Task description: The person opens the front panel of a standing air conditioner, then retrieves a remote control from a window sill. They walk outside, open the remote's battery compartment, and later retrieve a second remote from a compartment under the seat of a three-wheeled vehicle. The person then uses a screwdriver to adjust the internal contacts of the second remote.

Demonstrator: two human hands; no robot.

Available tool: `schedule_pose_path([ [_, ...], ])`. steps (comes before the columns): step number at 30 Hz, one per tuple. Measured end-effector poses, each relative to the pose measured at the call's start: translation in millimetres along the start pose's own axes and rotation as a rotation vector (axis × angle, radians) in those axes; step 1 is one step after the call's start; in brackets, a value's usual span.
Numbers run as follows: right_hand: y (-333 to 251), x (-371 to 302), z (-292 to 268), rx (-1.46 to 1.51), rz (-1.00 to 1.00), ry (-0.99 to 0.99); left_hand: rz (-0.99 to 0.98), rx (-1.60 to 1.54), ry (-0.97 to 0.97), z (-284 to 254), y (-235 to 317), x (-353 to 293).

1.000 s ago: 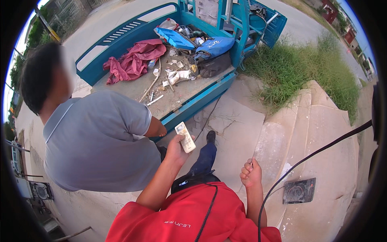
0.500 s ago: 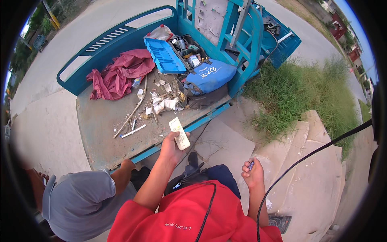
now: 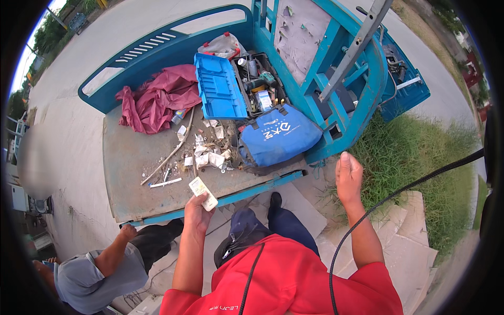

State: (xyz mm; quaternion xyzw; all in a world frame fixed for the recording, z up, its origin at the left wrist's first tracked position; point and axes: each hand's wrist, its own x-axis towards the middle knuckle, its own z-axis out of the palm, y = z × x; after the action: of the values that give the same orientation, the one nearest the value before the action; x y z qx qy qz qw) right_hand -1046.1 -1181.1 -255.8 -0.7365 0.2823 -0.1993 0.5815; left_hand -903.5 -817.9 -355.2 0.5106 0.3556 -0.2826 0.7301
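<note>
My left hand holds a small white remote control over the front edge of a blue cart's flat bed. My right hand hangs in the air with its fingers together and nothing in it, just right of the cart's corner and next to a blue bag. On the bed lie scraps of white paper and small parts, a long stick and a crumpled red cloth.
An open blue toolbox with tools sits at the back of the bed. Another person in a grey shirt crouches at lower left. Grass grows to the right, and pale concrete slabs lie underfoot. A black cable crosses my right arm.
The view has moved closer over the cart bed. My right hand rose from a fist low down to the cart's corner. The person in grey went from standing on the left to crouching at lower left.
</note>
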Motion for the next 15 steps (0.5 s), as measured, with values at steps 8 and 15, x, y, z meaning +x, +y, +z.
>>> schedule_pose_path([
  [8,-111.1,111.2,-29.2,-0.832,-1.295,-0.102,0.084,0.295,-0.136,43.5,9.3,43.9],
  [15,-158.5,91.5,-47.0,-1.196,-1.213,-0.424,0.135,0.491,-0.285,115.6,38.8,127.7],
])
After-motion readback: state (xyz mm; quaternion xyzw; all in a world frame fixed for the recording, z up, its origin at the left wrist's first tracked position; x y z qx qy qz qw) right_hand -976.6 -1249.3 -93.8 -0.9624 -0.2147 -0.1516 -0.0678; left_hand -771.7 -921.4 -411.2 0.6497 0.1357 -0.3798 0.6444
